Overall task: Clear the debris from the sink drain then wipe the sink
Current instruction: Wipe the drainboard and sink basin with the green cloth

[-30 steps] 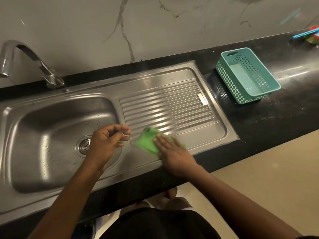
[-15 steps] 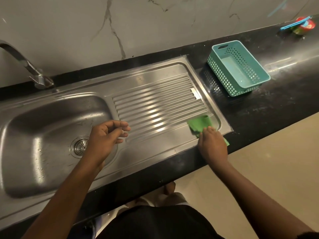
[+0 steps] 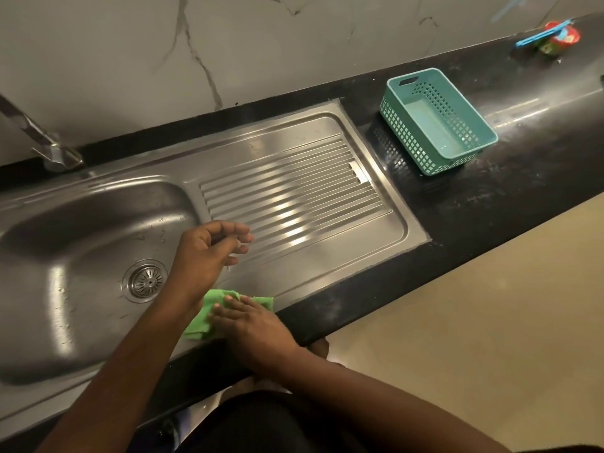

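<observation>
Black surface (image 3: 490,204) is set with a steel sink (image 3: 75,243); the cloth (image 3: 209,313) is pressed flat on its front rim, lower centre, under the right hand (image 3: 251,325), fingers spread; left hand (image 3: 209,253) is held loosely curled, empty, near the drain (image 3: 145,281)

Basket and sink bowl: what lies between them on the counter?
In the head view, only the ribbed steel drainboard separates the teal basket from the sink bowl; nothing rests on it.
</observation>
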Demonstrator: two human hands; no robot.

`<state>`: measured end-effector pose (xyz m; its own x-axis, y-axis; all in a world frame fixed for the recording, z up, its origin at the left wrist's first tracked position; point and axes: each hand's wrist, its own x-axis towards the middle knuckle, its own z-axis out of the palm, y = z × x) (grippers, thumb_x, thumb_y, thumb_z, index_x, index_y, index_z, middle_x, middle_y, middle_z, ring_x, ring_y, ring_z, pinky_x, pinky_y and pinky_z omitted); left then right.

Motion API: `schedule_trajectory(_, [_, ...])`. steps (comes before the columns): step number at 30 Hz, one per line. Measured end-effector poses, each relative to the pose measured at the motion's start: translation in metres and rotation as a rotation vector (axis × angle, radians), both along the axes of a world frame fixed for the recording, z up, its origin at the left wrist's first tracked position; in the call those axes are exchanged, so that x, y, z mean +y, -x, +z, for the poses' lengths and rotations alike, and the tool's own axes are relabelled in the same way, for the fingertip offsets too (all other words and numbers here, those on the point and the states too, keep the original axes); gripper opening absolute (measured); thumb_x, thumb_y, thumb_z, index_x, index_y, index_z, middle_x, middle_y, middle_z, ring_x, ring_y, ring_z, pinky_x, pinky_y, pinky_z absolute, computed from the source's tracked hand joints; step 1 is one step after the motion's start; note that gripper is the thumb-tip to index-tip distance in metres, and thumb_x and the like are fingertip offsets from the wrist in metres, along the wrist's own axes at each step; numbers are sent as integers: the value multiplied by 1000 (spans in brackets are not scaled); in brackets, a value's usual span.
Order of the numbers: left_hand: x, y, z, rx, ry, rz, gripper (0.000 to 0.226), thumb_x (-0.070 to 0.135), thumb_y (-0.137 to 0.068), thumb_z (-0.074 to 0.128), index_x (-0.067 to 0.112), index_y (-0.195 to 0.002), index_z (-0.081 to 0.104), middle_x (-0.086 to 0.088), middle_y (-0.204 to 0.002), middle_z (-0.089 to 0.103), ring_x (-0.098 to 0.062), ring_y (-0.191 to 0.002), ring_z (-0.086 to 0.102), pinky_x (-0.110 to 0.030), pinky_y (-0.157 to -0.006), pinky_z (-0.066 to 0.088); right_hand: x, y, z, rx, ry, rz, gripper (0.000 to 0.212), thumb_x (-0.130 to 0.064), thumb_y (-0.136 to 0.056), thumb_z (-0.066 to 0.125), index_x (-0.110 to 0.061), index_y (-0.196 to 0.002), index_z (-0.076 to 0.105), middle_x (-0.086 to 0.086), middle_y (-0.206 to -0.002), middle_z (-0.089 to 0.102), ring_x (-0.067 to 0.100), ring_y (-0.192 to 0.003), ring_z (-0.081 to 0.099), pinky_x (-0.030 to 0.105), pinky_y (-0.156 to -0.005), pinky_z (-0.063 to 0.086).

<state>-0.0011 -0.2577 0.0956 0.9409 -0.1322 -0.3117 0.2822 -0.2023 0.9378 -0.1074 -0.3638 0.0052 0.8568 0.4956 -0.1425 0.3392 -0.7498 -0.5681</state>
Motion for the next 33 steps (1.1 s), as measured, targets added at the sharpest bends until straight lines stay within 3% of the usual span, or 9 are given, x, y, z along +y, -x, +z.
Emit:
schedule_trajectory(3, [-7,-1,0,2,5,1,32,-1,-96,61,24,-98,80,-1,-99,84,-25,-94,80,-31,-76,58,-49,-1,3,-61,-7,36,45,-21,-102,56,-20,-147,57,1,-157,50,20,-150,40,38,-127,23])
schedule_trajectory(7, [-14,-1,0,-4,13,13,35,-2,-96,60,26,-96,80,-2,-99,84,-25,-94,79,-32,-77,57,-155,-4,11,-91,70,-203,44,-21,-99,60,-23,-143,62,-5,-151,57,16,-146,46,37,-125,30])
schedule_trajectory(12, [-20,3,-2,-14,21,25,32,9,-91,63,34,-95,82,-1,-102,83,-24,-97,79,-38,-82,57,-277,-20,20,-36,310,-412,50,-29,-104,52,-30,-154,47,-10,-161,42,11,-153,32,39,-129,21])
schedule_trajectory(15, [-24,4,-3,-14,20,41,34,9,-92,63,36,-95,82,0,-103,83,-22,-97,79,-37,-81,57,-306,-33,20,-51,503,-460,53,-39,-110,33,-27,-161,32,-7,-168,29,12,-158,20,46,-130,8])
schedule_trajectory(18, [-22,5,-4,-5,15,71,38,3,-95,62,36,-93,82,-1,-102,83,-25,-97,79,-37,-81,56,-308,-44,16,-47,600,-450,59,-43,-110,16,-20,-165,15,-2,-172,14,16,-160,2,50,-130,-1])
schedule_trajectory(22, [-13,8,-5,-4,-18,155,32,1,-96,61,26,-97,81,-2,-100,84,-26,-96,79,-39,-82,59,-302,-68,13,-20,561,-461,63,-44,-110,17,-17,-166,7,2,-174,6,21,-160,-5,52,-129,-2])
schedule_trajectory(25, [-8,11,-4,-7,-28,217,29,-1,-97,60,19,-102,80,-2,-99,84,-29,-96,79,-35,-79,60,-284,-82,12,32,465,-548,65,-46,-110,22,-19,-166,4,5,-173,0,24,-160,-8,51,-130,-2])
schedule_trajectory(28, [-3,16,-2,-12,-39,265,29,-1,-98,59,18,-103,79,-3,-99,84,-30,-96,79,-34,-78,59,-240,-82,11,90,362,-610,64,-42,-111,22,-14,-166,4,9,-173,-2,26,-160,-8,50,-130,7])
schedule_trajectory(33, [-3,23,5,-21,-47,297,26,0,-99,59,16,-105,79,-2,-99,84,-29,-96,79,-38,-82,60,-137,-61,8,39,238,-409,61,-26,-108,29,-10,-165,13,10,-173,7,26,-161,-2,43,-131,1])
